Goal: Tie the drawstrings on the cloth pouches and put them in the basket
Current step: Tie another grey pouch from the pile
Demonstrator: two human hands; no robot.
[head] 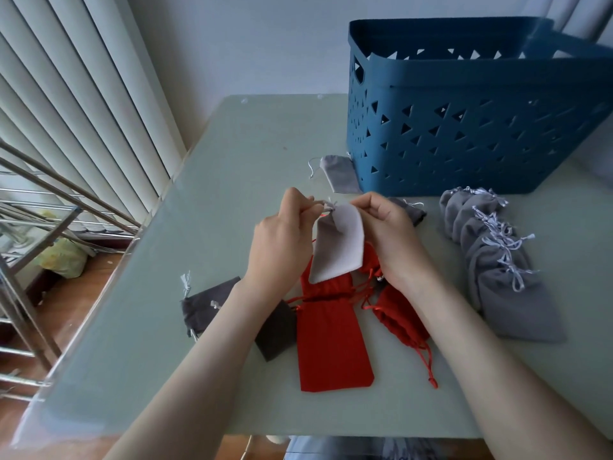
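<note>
Left hand (282,242), right hand (389,232) apparently pinch pouch (338,250) drawstrings (326,206).

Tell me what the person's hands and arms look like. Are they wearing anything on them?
Nothing at all. The left hand and the right hand are bare: no gloves, no rings, no watch or bracelet that I can see. The left arm and the right arm are bare too, with no sleeves showing right down to the picture's edge.
</note>
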